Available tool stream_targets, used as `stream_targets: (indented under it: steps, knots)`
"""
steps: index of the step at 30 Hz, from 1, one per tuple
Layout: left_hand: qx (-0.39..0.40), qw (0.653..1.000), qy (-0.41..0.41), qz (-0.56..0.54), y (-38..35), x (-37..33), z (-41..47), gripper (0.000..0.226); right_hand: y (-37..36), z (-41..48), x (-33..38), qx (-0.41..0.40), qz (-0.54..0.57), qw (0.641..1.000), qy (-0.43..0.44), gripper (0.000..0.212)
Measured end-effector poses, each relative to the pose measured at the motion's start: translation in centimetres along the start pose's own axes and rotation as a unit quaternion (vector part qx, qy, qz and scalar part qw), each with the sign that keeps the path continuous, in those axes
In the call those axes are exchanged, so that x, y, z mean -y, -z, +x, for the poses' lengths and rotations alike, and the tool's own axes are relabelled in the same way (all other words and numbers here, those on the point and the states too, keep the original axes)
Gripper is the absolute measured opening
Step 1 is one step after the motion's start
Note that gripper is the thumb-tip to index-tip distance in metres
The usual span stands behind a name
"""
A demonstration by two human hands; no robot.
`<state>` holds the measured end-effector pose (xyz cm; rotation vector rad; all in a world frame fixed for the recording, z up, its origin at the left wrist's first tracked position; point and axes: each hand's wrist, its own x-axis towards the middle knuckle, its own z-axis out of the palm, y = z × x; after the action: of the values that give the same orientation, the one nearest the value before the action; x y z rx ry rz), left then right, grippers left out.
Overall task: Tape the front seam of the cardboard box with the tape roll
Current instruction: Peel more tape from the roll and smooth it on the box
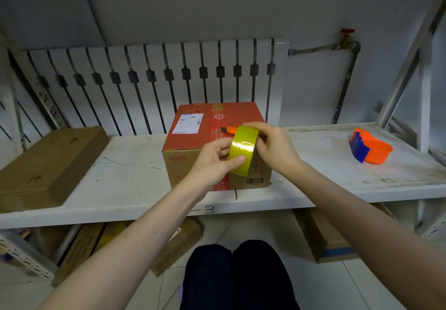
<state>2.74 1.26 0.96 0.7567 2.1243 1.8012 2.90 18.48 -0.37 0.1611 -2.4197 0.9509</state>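
A closed cardboard box (190, 162) with a red top and a red tape band down its front stands on the white shelf (125, 184). In front of the box's upper front edge I hold a shiny yellow-green tape roll (242, 150) with both hands. My right hand (272, 145) grips the roll from the right side. My left hand (214, 162) holds it from the left, thumb pressed on the roll's outer face. An orange utility knife (229, 130) lies on the box top, partly hidden behind the roll.
A flat brown carton (48, 165) lies on the shelf's left end. An orange and blue tape dispenser (369, 149) sits at the right. A radiator (156, 75) stands behind the shelf. More cartons (325, 239) lie under the shelf, beside my knees (231, 273).
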Motion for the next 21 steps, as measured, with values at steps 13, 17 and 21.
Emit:
stream_targets:
  steps: [13, 17, 21]
  knots:
    - [-0.13, 0.954, -0.03, 0.268, -0.2, 1.3, 0.7, 0.025, -0.2, -0.9, 1.2, -0.048, -0.029, 0.992, 0.112, 0.016]
    - [-0.149, 0.929, -0.045, 0.337, -0.2, 0.7, 0.3, 0.018, -0.4, -0.9, 1.8, -0.06, 0.004, 0.993, 0.103, 0.015]
    - [-0.16, 0.907, -0.056, 0.386, -0.2, 0.6, 0.2, 0.018, -0.6, -1.2, 1.9, -0.07, 0.005, 0.993, 0.094, 0.013]
